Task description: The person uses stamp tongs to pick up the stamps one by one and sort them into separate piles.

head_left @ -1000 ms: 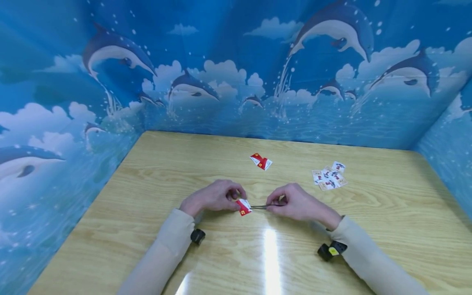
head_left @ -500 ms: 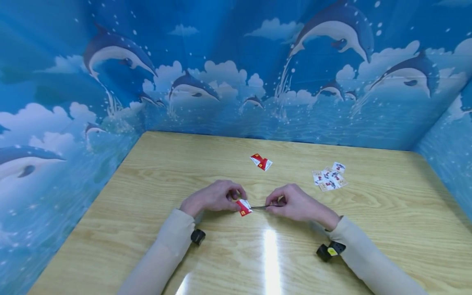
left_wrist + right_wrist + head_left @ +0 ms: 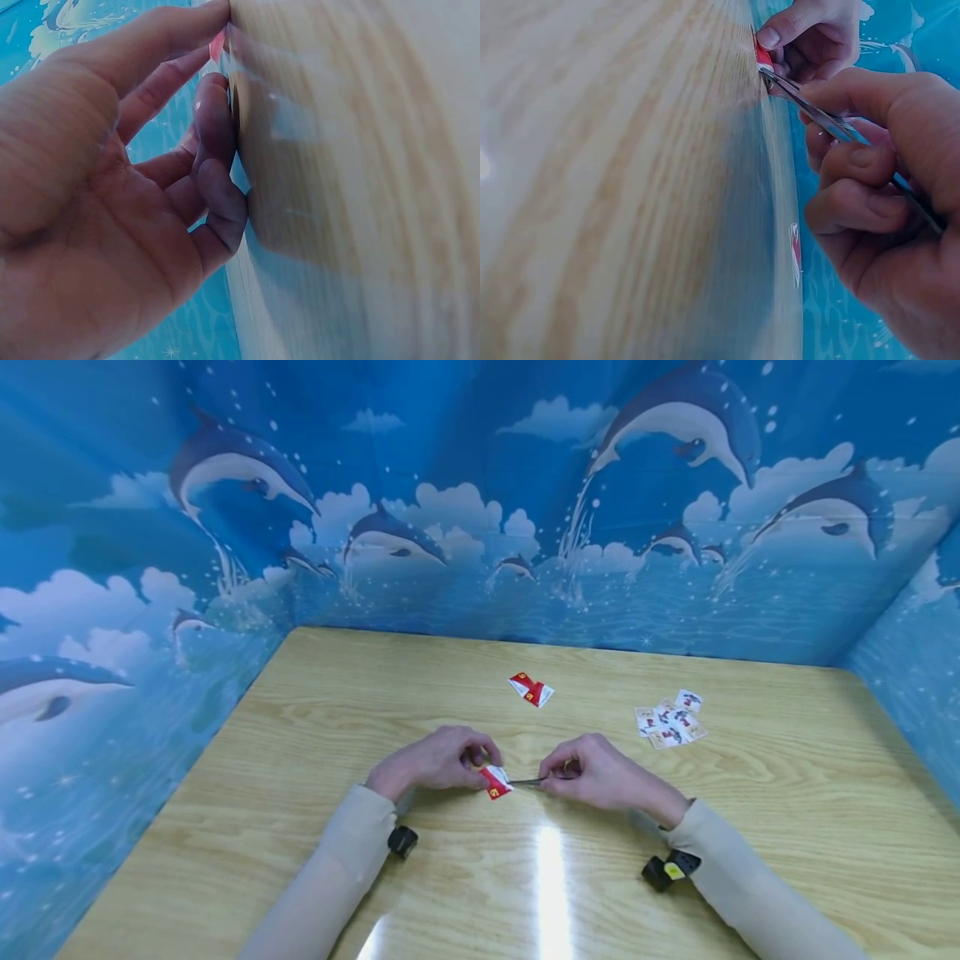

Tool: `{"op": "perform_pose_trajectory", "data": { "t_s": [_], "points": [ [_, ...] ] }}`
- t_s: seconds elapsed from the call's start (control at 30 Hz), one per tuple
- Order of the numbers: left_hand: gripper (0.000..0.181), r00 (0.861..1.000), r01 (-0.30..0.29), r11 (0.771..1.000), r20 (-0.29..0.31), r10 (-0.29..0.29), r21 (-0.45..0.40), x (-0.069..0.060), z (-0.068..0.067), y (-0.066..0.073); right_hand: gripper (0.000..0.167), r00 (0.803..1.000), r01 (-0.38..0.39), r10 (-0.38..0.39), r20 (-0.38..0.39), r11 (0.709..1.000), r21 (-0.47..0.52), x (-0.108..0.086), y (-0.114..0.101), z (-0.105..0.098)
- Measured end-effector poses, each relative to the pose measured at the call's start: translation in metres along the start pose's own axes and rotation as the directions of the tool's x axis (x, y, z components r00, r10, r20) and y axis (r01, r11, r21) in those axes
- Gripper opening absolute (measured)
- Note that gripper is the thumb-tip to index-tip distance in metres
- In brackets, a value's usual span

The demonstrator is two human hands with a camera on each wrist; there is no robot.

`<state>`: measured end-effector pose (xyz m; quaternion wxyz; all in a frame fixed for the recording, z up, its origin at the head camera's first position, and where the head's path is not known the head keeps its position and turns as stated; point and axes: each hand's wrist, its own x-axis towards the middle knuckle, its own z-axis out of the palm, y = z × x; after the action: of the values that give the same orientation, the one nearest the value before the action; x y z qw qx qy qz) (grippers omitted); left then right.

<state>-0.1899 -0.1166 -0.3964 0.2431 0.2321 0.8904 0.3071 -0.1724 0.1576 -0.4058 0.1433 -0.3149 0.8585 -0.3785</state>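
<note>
In the head view a small red-and-white card with a yellow mark lies at the middle of the table. My left hand holds it between thumb and index finger at its left and upper edges. My right hand pinches metal tweezers, whose tips meet the card's right edge. In the right wrist view the tweezers run from my right hand to the card, beside the left thumb. The left wrist view shows my left hand with its other fingers bent against the table; the card is mostly hidden there.
Beyond the hands lie two overlapping red-and-white cards. Several white picture cards overlap at the right. The wooden table meets a blue dolphin-printed backdrop at its back and left edges.
The two arms of the tweezers, visibly apart a second ago, now lie close together. My right wrist has shifted very slightly left. The left hand and the card stay in place.
</note>
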Motion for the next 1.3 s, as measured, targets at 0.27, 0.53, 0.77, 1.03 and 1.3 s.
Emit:
{"op": "perform_pose_trajectory", "data": {
  "t_s": [0.27,0.53,0.77,1.03,1.3],
  "points": [
    [0.023,1.0,-0.012,1.0,0.0,0.012,0.005,0.001,0.0,-0.001,0.009,1.0,-0.006,0.006,-0.012,1.0,0.016,-0.001,0.0,0.0],
    [0.031,0.998,-0.046,0.997,-0.042,0.044,-0.064,0.0,-0.003,-0.005,0.01,0.998,-0.031,0.032,-0.049,0.999,0.019,-0.005,0.004,-0.003],
    [0.036,0.991,-0.08,0.99,-0.115,0.067,-0.114,0.005,-0.01,-0.01,0.009,0.994,-0.047,0.049,-0.096,0.999,0.019,-0.005,0.011,-0.011],
    [0.04,0.985,-0.073,0.984,-0.164,0.046,-0.161,0.016,-0.023,-0.017,0.008,0.978,-0.106,0.112,-0.173,0.993,0.047,0.005,0.021,-0.022],
    [0.043,0.984,-0.052,0.982,-0.175,0.019,-0.184,0.03,-0.035,-0.022,0.011,0.947,-0.168,0.18,-0.267,0.983,0.068,0.02,0.03,-0.029]
  ]
}}
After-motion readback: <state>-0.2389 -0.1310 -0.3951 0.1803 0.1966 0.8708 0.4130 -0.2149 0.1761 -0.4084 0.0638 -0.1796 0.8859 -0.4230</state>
